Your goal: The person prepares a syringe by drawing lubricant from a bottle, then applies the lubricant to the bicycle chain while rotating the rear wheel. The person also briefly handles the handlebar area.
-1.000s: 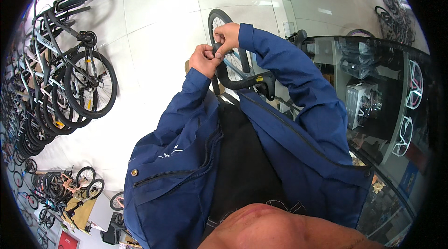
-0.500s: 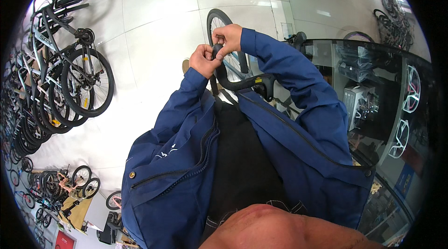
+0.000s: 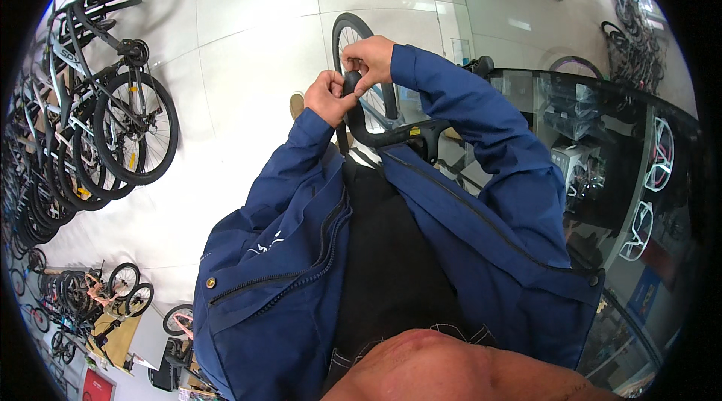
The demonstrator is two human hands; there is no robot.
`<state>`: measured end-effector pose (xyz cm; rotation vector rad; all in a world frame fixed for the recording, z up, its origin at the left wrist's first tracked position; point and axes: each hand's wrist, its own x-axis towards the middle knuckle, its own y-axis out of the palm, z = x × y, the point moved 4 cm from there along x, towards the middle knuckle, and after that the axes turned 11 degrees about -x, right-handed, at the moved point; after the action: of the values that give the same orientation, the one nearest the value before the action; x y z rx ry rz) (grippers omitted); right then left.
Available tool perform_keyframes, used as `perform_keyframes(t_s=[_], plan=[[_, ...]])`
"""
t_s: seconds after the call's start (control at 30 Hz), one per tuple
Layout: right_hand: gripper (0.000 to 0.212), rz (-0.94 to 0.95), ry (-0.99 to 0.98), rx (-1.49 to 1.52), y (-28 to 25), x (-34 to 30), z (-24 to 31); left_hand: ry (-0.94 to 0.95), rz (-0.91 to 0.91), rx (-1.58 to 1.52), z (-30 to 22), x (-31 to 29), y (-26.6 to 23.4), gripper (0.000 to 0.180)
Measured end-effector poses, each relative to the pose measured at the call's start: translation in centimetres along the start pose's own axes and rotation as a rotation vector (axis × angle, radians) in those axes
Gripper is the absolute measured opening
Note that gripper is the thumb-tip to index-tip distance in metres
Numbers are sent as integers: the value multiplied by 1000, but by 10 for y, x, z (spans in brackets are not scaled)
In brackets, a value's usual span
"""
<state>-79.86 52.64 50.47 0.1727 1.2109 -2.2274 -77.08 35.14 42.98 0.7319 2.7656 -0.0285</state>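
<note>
A black bicycle handlebar (image 3: 376, 134) curves up in front of my chest, with the bike's front wheel (image 3: 352, 29) on the white floor beyond it. My left hand (image 3: 327, 96) is closed around the left end of the bar. My right hand (image 3: 368, 59) pinches the bar's tip (image 3: 350, 79) from above with fingers and thumb. Both arms wear blue jacket sleeves. What lies between the fingers at the tip is too small to tell.
A row of parked bicycles (image 3: 83, 123) lines the left side. A glass display counter (image 3: 602, 145) with boxed parts and wheel rims stands at the right. More bicycles (image 3: 632, 10) stand at the far right. Small bikes (image 3: 98, 296) sit at lower left.
Both hands have stayed on the bar's end with only slight finger shifts. The view has tilted a little.
</note>
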Motion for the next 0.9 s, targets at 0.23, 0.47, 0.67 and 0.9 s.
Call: perform_keyframes(t_s=[0.23,0.47,0.67,0.9], plan=[[57,129,-128,-202,0,22,5,13,47,15,3,1,0,38],[52,374,-230,-403,-5,46,23,-1,-27,98,-6,-5,2,39],[55,446,-242,-398,-6,54,20,-20,-49,15,-4,-4,3,40],[55,431,-264,-356,-7,53,19,-32,-17,72,-7,-5,4,44]])
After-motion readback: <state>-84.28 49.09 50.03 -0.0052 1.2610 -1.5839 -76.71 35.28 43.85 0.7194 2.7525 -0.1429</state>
